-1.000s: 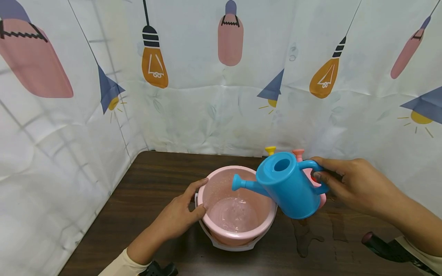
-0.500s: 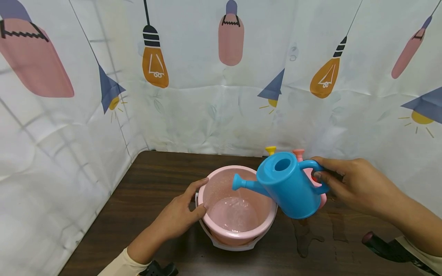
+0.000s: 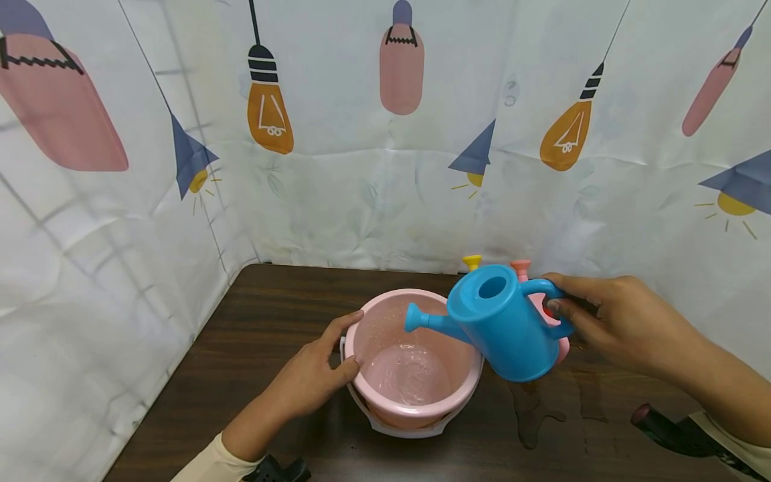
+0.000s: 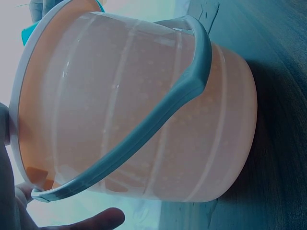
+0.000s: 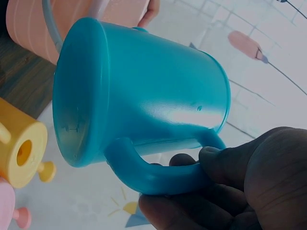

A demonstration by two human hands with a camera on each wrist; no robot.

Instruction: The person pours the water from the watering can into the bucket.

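Note:
A pink bucket [image 3: 415, 410] stands upright on the dark wooden table, a little clear water [image 3: 412, 375] rippling at its bottom. My left hand [image 3: 313, 375] holds the bucket's left rim with thumb and fingers. The bucket's pale handle [image 4: 144, 132] hangs down along the outer wall. In my right hand [image 3: 626, 325] is a blue watering can [image 3: 512, 328], gripped by its looped handle [image 5: 158, 177]. The can leans left, its spout [image 3: 430, 321] over the bucket's opening.
Behind the blue can stand a yellow watering can [image 5: 36, 153] and a pink watering can [image 5: 5, 201], mostly hidden in the head view. Spilled water [image 3: 533, 422] lies on the table [image 3: 289, 294] right of the bucket. A printed white curtain [image 3: 349, 201] bounds the back and left.
The bucket's water surface shows less splashing now than a second ago. Both hands, the can and the bucket have hardly moved.

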